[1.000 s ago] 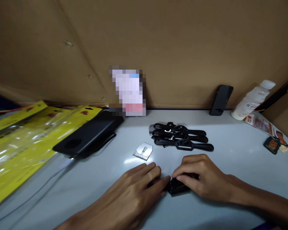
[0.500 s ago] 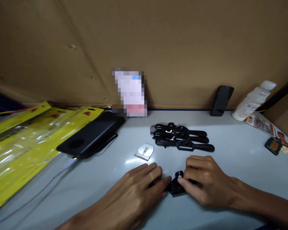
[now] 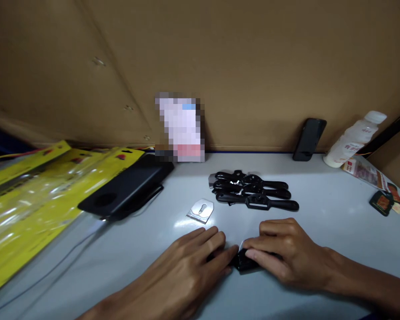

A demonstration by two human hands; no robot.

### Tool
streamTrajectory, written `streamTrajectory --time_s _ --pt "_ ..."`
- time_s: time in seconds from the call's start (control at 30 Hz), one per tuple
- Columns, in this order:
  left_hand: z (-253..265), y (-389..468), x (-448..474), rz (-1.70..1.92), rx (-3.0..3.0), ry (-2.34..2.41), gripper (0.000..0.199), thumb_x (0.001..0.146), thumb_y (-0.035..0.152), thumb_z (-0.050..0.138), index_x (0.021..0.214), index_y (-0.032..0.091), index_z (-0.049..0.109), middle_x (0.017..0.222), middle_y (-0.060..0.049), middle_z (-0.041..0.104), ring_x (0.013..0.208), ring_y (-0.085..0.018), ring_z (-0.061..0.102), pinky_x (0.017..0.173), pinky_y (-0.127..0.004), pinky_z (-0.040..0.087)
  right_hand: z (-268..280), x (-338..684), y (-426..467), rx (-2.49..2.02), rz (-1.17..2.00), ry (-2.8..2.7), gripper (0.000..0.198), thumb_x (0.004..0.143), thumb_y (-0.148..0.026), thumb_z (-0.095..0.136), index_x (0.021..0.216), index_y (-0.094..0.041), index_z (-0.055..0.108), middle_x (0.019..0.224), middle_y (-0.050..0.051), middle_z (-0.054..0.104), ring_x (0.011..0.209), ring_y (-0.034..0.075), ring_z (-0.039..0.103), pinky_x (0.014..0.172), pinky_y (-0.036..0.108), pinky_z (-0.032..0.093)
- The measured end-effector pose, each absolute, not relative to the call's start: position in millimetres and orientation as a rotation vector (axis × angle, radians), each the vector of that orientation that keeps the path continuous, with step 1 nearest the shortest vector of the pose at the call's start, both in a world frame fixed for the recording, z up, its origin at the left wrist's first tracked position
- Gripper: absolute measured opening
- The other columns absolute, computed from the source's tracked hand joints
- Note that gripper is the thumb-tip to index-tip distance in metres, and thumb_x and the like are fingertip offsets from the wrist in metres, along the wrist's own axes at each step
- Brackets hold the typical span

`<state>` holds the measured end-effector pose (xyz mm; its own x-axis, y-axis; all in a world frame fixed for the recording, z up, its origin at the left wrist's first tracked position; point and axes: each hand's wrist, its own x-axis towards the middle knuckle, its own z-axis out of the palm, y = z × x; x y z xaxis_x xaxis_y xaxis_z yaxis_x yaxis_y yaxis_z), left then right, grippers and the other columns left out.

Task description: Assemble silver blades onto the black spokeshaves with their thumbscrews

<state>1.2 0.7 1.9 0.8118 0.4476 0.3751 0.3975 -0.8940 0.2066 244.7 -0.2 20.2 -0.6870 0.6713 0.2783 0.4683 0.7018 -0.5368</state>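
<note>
A black spokeshave (image 3: 246,264) lies on the grey table between my two hands. My left hand (image 3: 195,264) is closed around its left handle, most of which is hidden. Over the middle of the tool, the thumb and index finger of my right hand (image 3: 285,251) press together, covering the screw there. A pale blade edge shows just beside those fingertips. Behind my left hand lies a loose metal blade (image 3: 209,207) with a keyhole-shaped slot. Farther back, several black spokeshaves (image 3: 275,204) rest close together.
Yellow-edged clear packages (image 3: 26,222) spread over the left side, with a black device (image 3: 130,186) and its cable beside them. A blurred-out upright item (image 3: 183,129), a phone (image 3: 309,140) and a bottle (image 3: 353,140) stand along the brown wall (image 3: 246,58).
My right index finger has come down toward the thumb over the spokeshave's middle, hiding the screw that showed before. My left hand keeps its place.
</note>
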Motion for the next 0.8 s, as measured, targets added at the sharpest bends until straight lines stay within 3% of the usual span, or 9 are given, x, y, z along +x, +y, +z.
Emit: streamTrajectory --time_s 0.13,0.27,0.47,0.6,0.8 --pt "2 0 1 0.650 2.879 0.686 0.024 0.099 0.012 0.045 0.116 0.012 0.062 0.085 -0.006 0.060 0.073 -0.019 0.056 0.061 -0.031 0.048 21 245 0 -0.926 0.414 -2.456 0.041 0.103 -0.025 0.045 0.070 -0.016 0.067 0.063 0.000 0.053 0.057 0.013 0.044 0.053 0.030 0.030" --pt "4 0 1 0.638 2.877 0.684 0.024 0.099 0.011 0.044 0.115 0.012 0.062 0.085 -0.006 0.060 0.073 -0.019 0.056 0.060 -0.031 0.048 21 244 0 -0.866 0.536 -2.491 0.041 0.104 -0.028 0.045 0.071 -0.017 0.068 0.063 0.000 0.053 0.056 0.012 0.045 0.053 0.029 0.032" --pt "3 0 1 0.669 2.882 0.676 0.024 0.099 0.012 0.043 0.115 0.012 0.062 0.083 -0.006 0.059 0.072 -0.019 0.055 0.060 -0.032 0.047 19 245 0 -0.894 0.460 -2.467 0.043 0.104 -0.028 0.044 0.067 -0.018 0.065 0.061 0.000 0.053 0.056 0.012 0.044 0.052 0.030 0.030" --pt "3 1 1 0.652 2.877 0.681 0.024 0.100 0.012 0.043 0.115 0.012 0.062 0.084 -0.006 0.059 0.073 -0.020 0.055 0.060 -0.032 0.046 21 245 0 -0.890 0.531 -2.464 0.039 0.105 -0.029 0.044 0.077 -0.017 0.069 0.063 0.000 0.054 0.057 0.012 0.046 0.054 0.029 0.032" --pt "3 1 1 0.685 2.876 0.694 0.024 0.099 0.013 0.045 0.115 0.013 0.063 0.083 -0.005 0.060 0.071 -0.019 0.056 0.060 -0.031 0.048 23 250 10 -0.995 0.592 -2.391 0.049 0.105 -0.031 0.043 0.060 -0.018 0.057 0.057 -0.002 0.049 0.053 0.011 0.041 0.052 0.028 0.030"
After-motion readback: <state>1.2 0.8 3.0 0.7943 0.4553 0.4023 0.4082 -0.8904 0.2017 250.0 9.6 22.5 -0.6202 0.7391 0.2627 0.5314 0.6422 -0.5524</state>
